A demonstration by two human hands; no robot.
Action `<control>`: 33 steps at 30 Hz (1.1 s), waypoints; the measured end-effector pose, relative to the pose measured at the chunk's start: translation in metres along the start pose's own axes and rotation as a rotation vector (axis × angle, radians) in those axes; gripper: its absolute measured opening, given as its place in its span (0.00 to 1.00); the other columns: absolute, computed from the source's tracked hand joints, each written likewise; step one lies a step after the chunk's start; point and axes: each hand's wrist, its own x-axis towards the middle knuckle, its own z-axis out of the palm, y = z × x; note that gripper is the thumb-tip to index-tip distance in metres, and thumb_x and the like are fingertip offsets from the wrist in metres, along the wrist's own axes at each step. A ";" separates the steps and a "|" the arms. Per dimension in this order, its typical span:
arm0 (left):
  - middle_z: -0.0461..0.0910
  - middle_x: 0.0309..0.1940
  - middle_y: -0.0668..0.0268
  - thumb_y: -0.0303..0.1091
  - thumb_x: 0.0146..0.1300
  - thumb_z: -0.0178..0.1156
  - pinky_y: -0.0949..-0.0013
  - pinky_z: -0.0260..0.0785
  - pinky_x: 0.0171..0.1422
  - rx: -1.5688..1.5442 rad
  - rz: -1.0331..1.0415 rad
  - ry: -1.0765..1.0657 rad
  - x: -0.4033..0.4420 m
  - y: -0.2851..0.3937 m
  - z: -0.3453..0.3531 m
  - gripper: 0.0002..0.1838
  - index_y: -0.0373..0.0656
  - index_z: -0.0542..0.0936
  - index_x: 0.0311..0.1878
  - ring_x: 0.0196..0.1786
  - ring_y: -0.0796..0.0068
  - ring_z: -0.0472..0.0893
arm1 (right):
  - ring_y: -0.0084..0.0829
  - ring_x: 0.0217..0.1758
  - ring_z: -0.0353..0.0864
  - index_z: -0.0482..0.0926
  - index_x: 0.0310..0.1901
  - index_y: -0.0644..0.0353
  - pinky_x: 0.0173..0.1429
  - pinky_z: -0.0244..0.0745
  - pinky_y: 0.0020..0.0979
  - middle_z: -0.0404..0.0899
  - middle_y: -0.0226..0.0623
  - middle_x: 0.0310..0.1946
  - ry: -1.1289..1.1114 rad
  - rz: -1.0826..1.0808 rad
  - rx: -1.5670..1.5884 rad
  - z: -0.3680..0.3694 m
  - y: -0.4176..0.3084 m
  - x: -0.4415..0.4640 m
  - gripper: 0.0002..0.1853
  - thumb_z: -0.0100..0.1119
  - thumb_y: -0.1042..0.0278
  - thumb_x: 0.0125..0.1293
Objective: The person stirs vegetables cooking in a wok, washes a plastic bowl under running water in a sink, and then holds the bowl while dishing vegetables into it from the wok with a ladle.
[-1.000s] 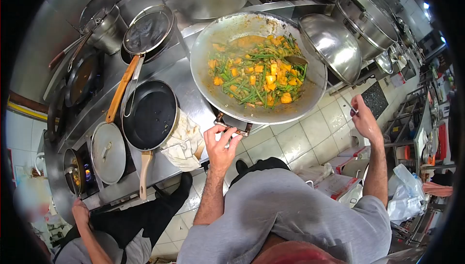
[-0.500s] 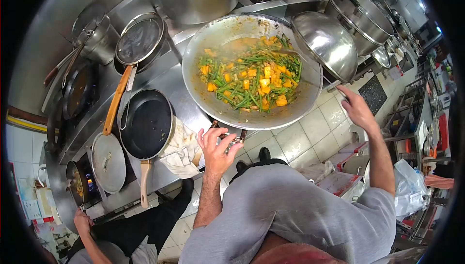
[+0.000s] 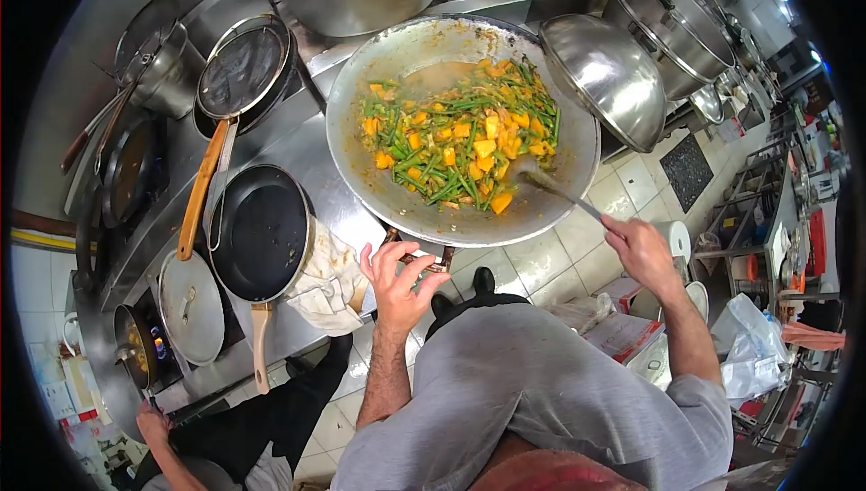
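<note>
A large wok (image 3: 577, 144) holds green beans and orange cubes (image 3: 460, 135), with a little steam over them. My right hand (image 3: 642, 255) is closed round the handle of a metal ladle (image 3: 564, 189), whose head rests in the food at the wok's lower right side. Just below the wok's near rim, my left hand (image 3: 397, 285) has its fingers apart and curved beside the dark wok handle (image 3: 437, 261); it holds nothing that I can see.
To the left are a black frying pan (image 3: 260, 234), a cloth (image 3: 329, 288), a strainer (image 3: 242, 72) and a flat lid (image 3: 191, 306). A domed lid (image 3: 604, 76) leans at the wok's right. A co-worker's hand (image 3: 152, 421) is at a small pan, lower left.
My right hand has moved left and down, and the ladle head has shifted from the wok's right side to its lower right. My left hand has loosened its fingers from the wok handle.
</note>
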 end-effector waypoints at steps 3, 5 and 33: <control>0.73 0.44 0.69 0.42 0.38 0.75 0.46 0.45 0.68 0.015 0.009 0.016 -0.001 0.002 0.001 0.18 0.49 0.82 0.34 0.54 0.64 0.71 | 0.49 0.35 0.79 0.80 0.51 0.50 0.41 0.73 0.45 0.78 0.50 0.30 0.054 -0.024 -0.019 0.024 -0.001 0.044 0.15 0.55 0.63 0.63; 0.73 0.44 0.69 0.43 0.38 0.75 0.46 0.46 0.68 0.012 0.000 0.014 -0.002 0.002 0.001 0.19 0.49 0.82 0.34 0.54 0.64 0.71 | 0.49 0.36 0.80 0.78 0.52 0.50 0.41 0.74 0.47 0.79 0.50 0.31 0.087 -0.061 -0.028 0.039 -0.003 0.073 0.15 0.53 0.62 0.64; 0.73 0.49 0.68 0.46 0.45 0.71 0.46 0.45 0.68 0.197 -0.043 -0.016 -0.011 0.010 -0.003 0.21 0.51 0.81 0.42 0.60 0.65 0.69 | 0.42 0.38 0.83 0.69 0.62 0.46 0.39 0.79 0.41 0.79 0.42 0.38 0.034 -0.411 -0.399 0.043 -0.131 0.134 0.27 0.51 0.74 0.59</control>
